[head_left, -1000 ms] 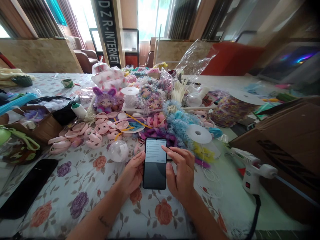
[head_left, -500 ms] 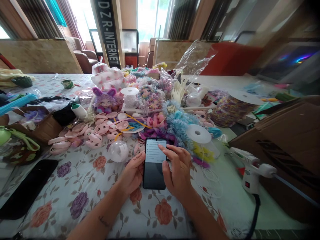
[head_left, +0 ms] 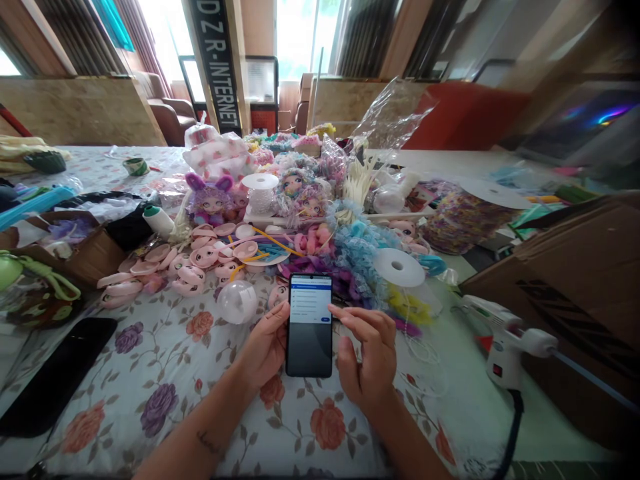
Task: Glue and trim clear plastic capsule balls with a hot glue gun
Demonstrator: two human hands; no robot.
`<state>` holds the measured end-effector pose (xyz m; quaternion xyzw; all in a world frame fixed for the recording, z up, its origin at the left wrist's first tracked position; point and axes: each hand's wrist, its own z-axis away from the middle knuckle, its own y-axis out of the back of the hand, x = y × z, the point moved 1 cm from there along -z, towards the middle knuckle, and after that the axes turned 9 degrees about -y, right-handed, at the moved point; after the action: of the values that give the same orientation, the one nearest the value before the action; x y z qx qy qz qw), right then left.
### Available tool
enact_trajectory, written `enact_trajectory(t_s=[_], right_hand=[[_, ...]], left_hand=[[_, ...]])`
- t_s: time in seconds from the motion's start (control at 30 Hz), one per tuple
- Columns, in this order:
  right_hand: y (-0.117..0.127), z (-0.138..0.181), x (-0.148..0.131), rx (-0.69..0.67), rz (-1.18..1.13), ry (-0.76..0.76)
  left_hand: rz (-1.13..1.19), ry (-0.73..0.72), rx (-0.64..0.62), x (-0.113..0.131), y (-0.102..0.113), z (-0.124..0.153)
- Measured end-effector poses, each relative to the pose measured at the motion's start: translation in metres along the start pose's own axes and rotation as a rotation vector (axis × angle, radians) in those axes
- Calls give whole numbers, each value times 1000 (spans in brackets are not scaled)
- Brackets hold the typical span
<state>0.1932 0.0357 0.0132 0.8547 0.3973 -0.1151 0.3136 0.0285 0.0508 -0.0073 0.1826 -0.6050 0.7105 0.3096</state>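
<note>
A black smartphone [head_left: 309,337] with a lit upper screen is held upright over the floral tablecloth [head_left: 165,373]. My left hand [head_left: 265,347] grips its left edge, thumb on the side. My right hand [head_left: 367,357] hovers at the phone's right edge, index finger stretched toward the screen, the other fingers loosely curled and holding nothing. Just beyond the phone lie a clear plastic ball [head_left: 237,301], purple and blue doll hair [head_left: 350,257] and several pink doll face pieces [head_left: 200,260].
A white glue gun [head_left: 505,343] with a black cord lies at the right, beside a cardboard box [head_left: 575,300]. A black flat object [head_left: 55,373] lies at the left. Doll heads [head_left: 295,190], spools [head_left: 397,267] and bags crowd the table's middle.
My right hand has pulled back to the right off the screen. The phone's display now shows a list with a blue header.
</note>
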Motion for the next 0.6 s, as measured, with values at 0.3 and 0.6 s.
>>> enact_trajectory(t_s=[0.3,0.6], right_hand=[[6,23,5,-133,40,25],[6,23,6,-54,5,-11]], left_hand=[[24,-2,100,0,1,-1],[8,-24,65,0,2,-3]])
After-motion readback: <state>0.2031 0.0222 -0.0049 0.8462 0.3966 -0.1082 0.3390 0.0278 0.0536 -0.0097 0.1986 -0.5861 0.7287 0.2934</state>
